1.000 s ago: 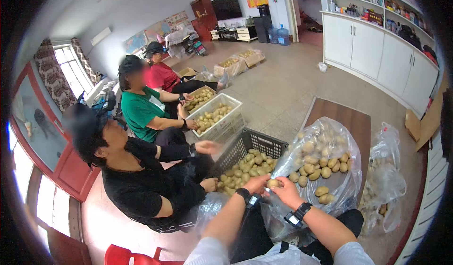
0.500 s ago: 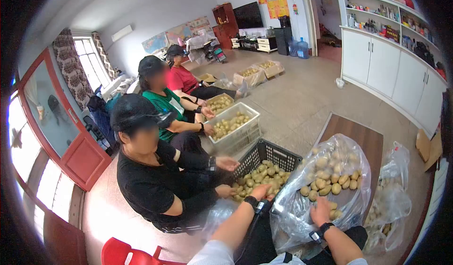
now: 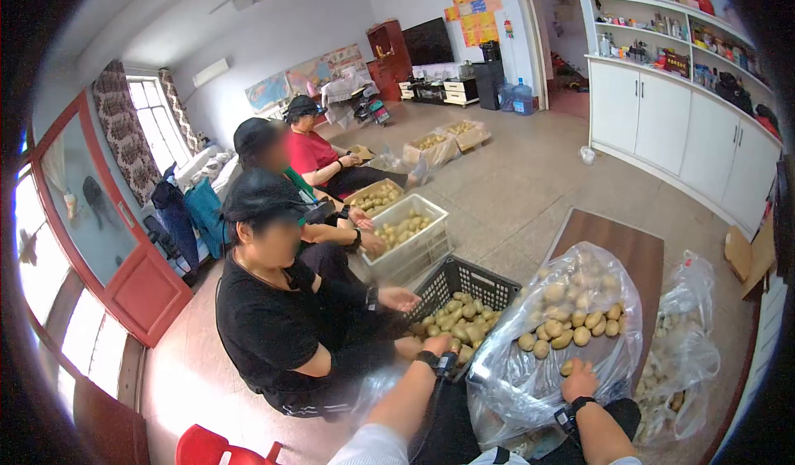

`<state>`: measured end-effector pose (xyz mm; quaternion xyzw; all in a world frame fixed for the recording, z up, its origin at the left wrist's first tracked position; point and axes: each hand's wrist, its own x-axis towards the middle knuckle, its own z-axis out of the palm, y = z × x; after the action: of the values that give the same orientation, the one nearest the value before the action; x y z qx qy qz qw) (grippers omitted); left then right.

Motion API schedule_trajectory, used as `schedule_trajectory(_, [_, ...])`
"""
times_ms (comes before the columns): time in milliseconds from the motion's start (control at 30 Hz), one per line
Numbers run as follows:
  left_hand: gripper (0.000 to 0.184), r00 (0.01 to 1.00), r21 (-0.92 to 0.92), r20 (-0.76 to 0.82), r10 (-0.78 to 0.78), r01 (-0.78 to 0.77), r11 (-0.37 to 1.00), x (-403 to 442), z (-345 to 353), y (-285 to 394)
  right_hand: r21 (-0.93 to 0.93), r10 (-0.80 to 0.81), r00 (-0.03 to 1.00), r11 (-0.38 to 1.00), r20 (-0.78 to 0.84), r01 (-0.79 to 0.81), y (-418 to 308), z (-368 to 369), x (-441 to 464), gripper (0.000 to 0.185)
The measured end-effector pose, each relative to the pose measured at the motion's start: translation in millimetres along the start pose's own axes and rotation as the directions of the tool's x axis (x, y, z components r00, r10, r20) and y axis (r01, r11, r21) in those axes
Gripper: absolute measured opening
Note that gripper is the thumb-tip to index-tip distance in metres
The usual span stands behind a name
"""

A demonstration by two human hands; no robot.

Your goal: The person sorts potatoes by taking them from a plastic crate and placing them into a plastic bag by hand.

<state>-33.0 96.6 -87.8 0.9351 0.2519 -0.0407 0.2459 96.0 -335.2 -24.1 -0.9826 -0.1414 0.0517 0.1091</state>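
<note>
My right hand (image 3: 580, 380) is closed on a kiwifruit (image 3: 567, 368) at the near side of a clear plastic bag (image 3: 505, 382). Inside the bag, many loose kiwifruit (image 3: 581, 335) lie in a heap towards the far end. My left hand (image 3: 437, 346) reaches over the near edge of a black plastic crate (image 3: 489, 280), which is partly filled with kiwifruit (image 3: 464, 314). Its fingers look curled around a kiwifruit, though they partly hide it. The hand of a person in black beside me is close to the same crate.
Three people sit in a row on my left. Beyond the black crate stand a white crate (image 3: 435, 237) and cardboard boxes (image 3: 468, 136) of kiwifruit. A brown board (image 3: 600, 231) lies under the bag. Another filled plastic bag (image 3: 683, 353) is on the right, a red stool (image 3: 203, 447) lower left.
My right hand has lifted slightly and moved right, now with a kiwifruit in its fingers. My left hand has drawn back a little towards the crate's near edge. The view has shifted slightly.
</note>
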Motion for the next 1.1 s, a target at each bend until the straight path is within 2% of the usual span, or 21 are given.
schedule_trajectory(133, [0.029, 1.0, 0.134, 0.004, -0.025, 0.024, 0.991, -9, -10, 0, 0.009, -0.099, 0.993, 0.995, 0.069, 0.099, 11, 8, 3, 0.054])
schedule_trajectory(200, [0.03, 1.0, 0.172, 0.01, -0.019, 0.017, 0.985, -12, -12, 1, 0.037, -0.269, 0.963, 0.963, 0.02, 0.268, 12, 14, 2, 0.05])
schedule_trajectory(233, [0.03, 1.0, 0.189, 0.015, -0.023, 0.019, 0.982, -13, -14, 2, 0.036, -0.266, 0.964, 0.963, 0.016, 0.265, 11, 16, 3, 0.05])
schedule_trajectory(300, [0.031, 0.999, 0.209, 0.037, -0.031, 0.023, 0.978, -12, -15, 3, 0.027, -0.423, 0.906, 0.906, 0.012, 0.422, 5, 13, 1, 0.046])
schedule_trajectory(433, [0.033, 0.99, 0.215, 0.092, -0.104, 0.082, 0.973, -10, -15, 1, 0.085, -0.461, 0.882, 0.887, 0.093, 0.454, -6, 0, -10, 0.043])
schedule_trajectory(500, [0.033, 0.984, 0.199, 0.103, -0.146, 0.123, 0.972, -12, -17, 1, 0.103, -0.483, 0.875, 0.87, -0.015, 0.482, -8, 4, -11, 0.044])
schedule_trajectory(533, [0.033, 0.987, 0.209, 0.088, -0.132, 0.112, 0.971, -13, -19, 1, 0.101, -0.486, 0.874, 0.869, -0.009, 0.484, -10, 1, -12, 0.044])
schedule_trajectory(600, [0.034, 0.993, 0.229, 0.06, -0.104, 0.088, 0.969, -19, -17, 2, 0.074, -0.477, 0.878, 0.878, 0.046, 0.473, -15, -9, -13, 0.044])
schedule_trajectory(667, [0.038, 0.981, 0.149, 0.049, -0.189, 0.18, 0.972, 0, 1, -22, 0.038, -0.489, 0.869, 0.872, 0.07, 0.488, -23, -15, -15, 0.043])
schedule_trajectory(733, [0.039, 0.972, 0.186, 0.099, -0.213, 0.192, 0.964, 12, 30, -42, 0.004, -0.511, 0.851, 0.858, 0.12, 0.514, -25, -11, -14, 0.043])
schedule_trajectory(767, [0.04, 0.96, -0.2, -0.187, -0.208, 0.17, 0.965, 11, 31, -43, -0.036, -0.531, 0.844, 0.844, 0.074, 0.535, -22, 1, -9, 0.042])
schedule_trajectory(800, [0.042, 0.87, -0.487, -0.457, -0.185, -0.07, 0.871, 7, 28, -42, -0.074, -0.56, 0.828, 0.825, 0.035, 0.561, -20, 6, -8, 0.04])
schedule_trajectory(833, [0.039, 0.889, -0.291, -0.417, -0.187, 0.064, 0.955, 7, 25, -40, -0.089, -0.586, 0.81, 0.807, 0.001, 0.584, -16, 10, -5, 0.039])
schedule_trajectory(867, [0.037, 0.946, 0.008, -0.212, -0.247, 0.254, 0.967, 2, 11, -25, -0.093, -0.612, 0.79, 0.789, -0.031, 0.608, -17, 11, -8, 0.037])
schedule_trajectory(900, [0.035, 0.948, 0.107, -0.11, -0.297, 0.309, 0.945, -3, 0, -13, -0.07, -0.639, 0.769, 0.766, 0.015, 0.639, -22, 6, -16, 0.037])
schedule_trajectory(1000, [0.031, 0.93, 0.088, -0.027, -0.366, 0.367, 0.926, -17, -17, 3, -0.054, -0.625, 0.779, 0.778, 0.037, 0.627, -35, -9, -11, 0.035])
schedule_trajectory(1067, [0.028, 0.933, 0.113, 0.035, -0.357, 0.351, 0.93, -35, -44, 26, -0.099, -0.619, 0.779, 0.773, 0.104, 0.627, -27, 0, -6, 0.047])
schedule_trajectory(1100, [0.026, 0.92, 0.219, 0.098, -0.378, 0.351, 0.91, -33, -49, 31, -0.121, -0.61, 0.784, 0.775, 0.113, 0.62, -26, 4, -4, 0.049])
